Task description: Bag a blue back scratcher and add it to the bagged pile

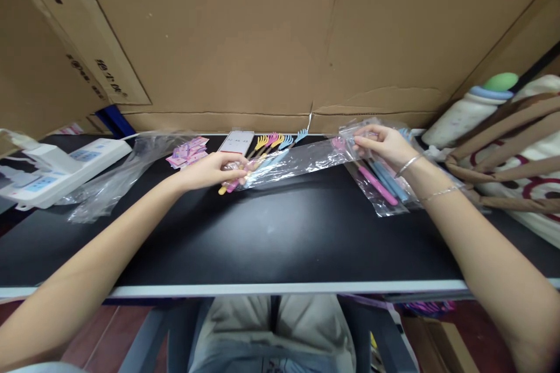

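Observation:
A long clear plastic bag (308,157) is stretched across the desk between my two hands. My left hand (219,169) is closed on its left end, just over the handles of several back scratchers. At the other end, my right hand (382,145) pinches the bag between thumb and fingers. Behind the bag lie back scratchers (275,141) with yellow, pink and blue claw-shaped heads. Under my right hand, more back scratchers with pink and blue handles (378,185) lie in clear wrapping. The bag's left end is partly hidden by my fingers.
Pink printed cards (188,152) and a white labelled pad (237,142) lie at the back. Left are empty plastic bags (109,180) and a white power strip (65,169). A bottle (470,111) and fabric bag (520,157) stand right. Cardboard (245,35) walls the back.

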`<state>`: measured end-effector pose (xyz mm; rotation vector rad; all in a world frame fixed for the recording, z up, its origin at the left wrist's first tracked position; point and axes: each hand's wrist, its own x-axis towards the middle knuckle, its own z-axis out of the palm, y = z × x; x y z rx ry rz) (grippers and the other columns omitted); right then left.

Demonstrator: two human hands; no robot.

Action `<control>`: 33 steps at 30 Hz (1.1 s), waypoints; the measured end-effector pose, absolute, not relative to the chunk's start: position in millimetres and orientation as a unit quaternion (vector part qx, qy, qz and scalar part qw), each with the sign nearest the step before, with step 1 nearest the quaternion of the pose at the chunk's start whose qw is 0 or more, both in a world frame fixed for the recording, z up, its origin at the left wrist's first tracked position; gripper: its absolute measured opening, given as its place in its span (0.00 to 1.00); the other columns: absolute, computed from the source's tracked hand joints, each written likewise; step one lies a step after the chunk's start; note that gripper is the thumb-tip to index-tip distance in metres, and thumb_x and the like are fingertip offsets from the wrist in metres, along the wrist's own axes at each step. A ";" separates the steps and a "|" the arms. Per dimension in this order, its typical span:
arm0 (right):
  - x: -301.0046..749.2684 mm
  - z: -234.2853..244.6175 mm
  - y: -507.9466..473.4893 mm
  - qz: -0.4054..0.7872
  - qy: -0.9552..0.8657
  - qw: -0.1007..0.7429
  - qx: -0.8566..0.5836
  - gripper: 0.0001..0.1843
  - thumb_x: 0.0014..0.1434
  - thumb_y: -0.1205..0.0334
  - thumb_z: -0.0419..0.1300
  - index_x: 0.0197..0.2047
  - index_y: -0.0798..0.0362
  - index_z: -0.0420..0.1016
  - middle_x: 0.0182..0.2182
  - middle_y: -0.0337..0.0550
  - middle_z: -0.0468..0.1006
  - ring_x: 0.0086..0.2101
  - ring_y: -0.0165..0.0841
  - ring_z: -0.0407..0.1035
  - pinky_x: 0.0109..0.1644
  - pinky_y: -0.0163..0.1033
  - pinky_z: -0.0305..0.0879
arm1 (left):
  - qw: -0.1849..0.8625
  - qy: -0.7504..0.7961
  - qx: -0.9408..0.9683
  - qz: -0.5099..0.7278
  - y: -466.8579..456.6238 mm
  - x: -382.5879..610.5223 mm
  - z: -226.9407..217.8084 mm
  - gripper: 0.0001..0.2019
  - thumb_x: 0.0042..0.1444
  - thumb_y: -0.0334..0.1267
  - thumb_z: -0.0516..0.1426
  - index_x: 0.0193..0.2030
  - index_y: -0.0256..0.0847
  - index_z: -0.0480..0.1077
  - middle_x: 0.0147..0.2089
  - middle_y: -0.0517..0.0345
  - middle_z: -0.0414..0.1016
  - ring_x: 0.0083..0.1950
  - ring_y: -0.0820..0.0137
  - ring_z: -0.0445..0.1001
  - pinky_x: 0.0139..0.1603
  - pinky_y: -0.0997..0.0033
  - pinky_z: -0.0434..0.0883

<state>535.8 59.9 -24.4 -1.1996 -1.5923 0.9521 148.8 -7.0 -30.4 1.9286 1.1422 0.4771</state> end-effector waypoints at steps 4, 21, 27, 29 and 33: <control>536.4 -27.8 63.2 0.404 -0.608 0.475 -0.492 0.15 0.43 0.59 0.71 0.33 0.51 0.73 0.20 0.35 0.75 0.20 0.26 0.67 0.27 0.35 0.69 | 0.427 0.467 0.746 0.207 -8.7 152.3 -30.5 0.17 0.56 0.49 0.57 0.43 0.36 0.67 0.33 0.56 0.74 0.25 0.75 0.71 0.25 0.76 0.71; 449.0 -48.3 0.2 0.568 -0.635 0.381 -0.360 0.24 0.51 0.47 0.66 0.45 0.51 0.65 0.40 0.47 0.81 0.40 0.35 0.77 0.50 0.45 0.70 | 0.606 0.399 0.564 0.395 -29.8 202.9 -58.7 0.23 0.48 0.46 0.65 0.46 0.39 0.62 0.43 0.51 0.78 0.35 0.73 0.76 0.35 0.75 0.74; 419.5 -59.6 -25.5 0.575 -0.677 0.334 -0.315 0.22 0.50 0.49 0.66 0.40 0.53 0.65 0.32 0.42 0.80 0.36 0.34 0.76 0.46 0.42 0.71 | 0.636 0.384 0.575 0.344 -50.6 221.7 -63.5 0.22 0.49 0.48 0.64 0.44 0.39 0.62 0.41 0.51 0.78 0.38 0.69 0.78 0.37 0.72 0.73; 420.5 -59.8 -24.8 0.555 -0.684 0.349 -0.321 0.19 0.51 0.51 0.66 0.39 0.53 0.67 0.32 0.41 0.79 0.36 0.34 0.76 0.45 0.41 0.71 | 0.635 0.385 0.587 0.322 -51.9 222.5 -65.2 0.22 0.50 0.48 0.63 0.44 0.39 0.62 0.43 0.50 0.78 0.40 0.69 0.78 0.38 0.72 0.72; 427.4 -57.8 -18.1 0.547 -0.687 0.351 -0.325 0.17 0.52 0.51 0.65 0.39 0.54 0.69 0.30 0.40 0.78 0.34 0.32 0.75 0.43 0.39 0.71 | 0.612 0.374 0.643 0.268 -49.6 217.5 -62.7 0.21 0.54 0.47 0.60 0.50 0.39 0.62 0.49 0.47 0.76 0.43 0.68 0.77 0.37 0.73 0.71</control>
